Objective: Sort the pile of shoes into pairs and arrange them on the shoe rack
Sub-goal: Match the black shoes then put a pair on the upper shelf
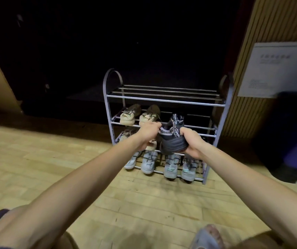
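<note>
Both hands' grip, left hand [148, 134] and right hand [191, 142], closes on the dark shoe [172, 142] between them.

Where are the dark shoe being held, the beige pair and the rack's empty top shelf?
dark shoe [173, 143], head view, on its quilted heel.
beige pair [128, 118], head view, left shoe's toe.
top shelf [165, 101], head view, front bar.

- Single head-worn, wide-angle view, looking forward and down from above the person's outstretched forearms.
- Faces the metal shoe rack [163, 105], which stands mid-frame on the wooden floor [72, 159], near but beyond the hands.
- Lower edge takes in the person's knees and a slippered foot [208, 238]; upper half falls into darkness.
- Straight edges bow toward the frame's borders.
- No second view shares the scene.
</note>
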Demonstrator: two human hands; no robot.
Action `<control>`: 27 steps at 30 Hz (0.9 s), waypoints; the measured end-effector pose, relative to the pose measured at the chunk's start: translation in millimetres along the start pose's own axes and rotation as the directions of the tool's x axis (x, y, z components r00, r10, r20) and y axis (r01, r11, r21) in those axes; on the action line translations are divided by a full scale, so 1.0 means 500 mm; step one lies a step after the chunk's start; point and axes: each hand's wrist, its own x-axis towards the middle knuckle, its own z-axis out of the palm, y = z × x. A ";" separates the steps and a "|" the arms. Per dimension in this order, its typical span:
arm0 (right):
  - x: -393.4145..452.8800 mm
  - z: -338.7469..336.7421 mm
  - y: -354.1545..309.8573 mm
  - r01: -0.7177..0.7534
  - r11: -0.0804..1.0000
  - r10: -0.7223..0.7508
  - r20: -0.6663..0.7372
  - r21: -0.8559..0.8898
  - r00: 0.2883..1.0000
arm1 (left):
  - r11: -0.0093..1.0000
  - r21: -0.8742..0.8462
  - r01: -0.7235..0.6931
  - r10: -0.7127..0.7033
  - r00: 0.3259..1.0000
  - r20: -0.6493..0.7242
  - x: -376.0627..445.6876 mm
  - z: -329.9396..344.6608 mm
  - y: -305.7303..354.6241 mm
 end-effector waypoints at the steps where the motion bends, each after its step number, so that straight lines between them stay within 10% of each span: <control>1: 0.002 -0.017 -0.005 0.018 1.000 -0.017 -0.022 0.010 1.000 | 0.999 -0.011 0.030 -0.030 0.999 0.018 0.005 0.023 -0.003; 10: 0.030 -0.103 -0.029 0.034 0.999 -0.029 -0.156 0.030 0.987 | 0.961 -0.213 0.179 -0.135 0.969 0.205 0.058 0.153 0.016; 27: 0.155 -0.137 -0.065 -0.042 0.982 0.006 -0.188 -0.186 0.982 | 0.976 -0.212 0.042 -0.030 0.998 0.059 0.207 0.205 -0.001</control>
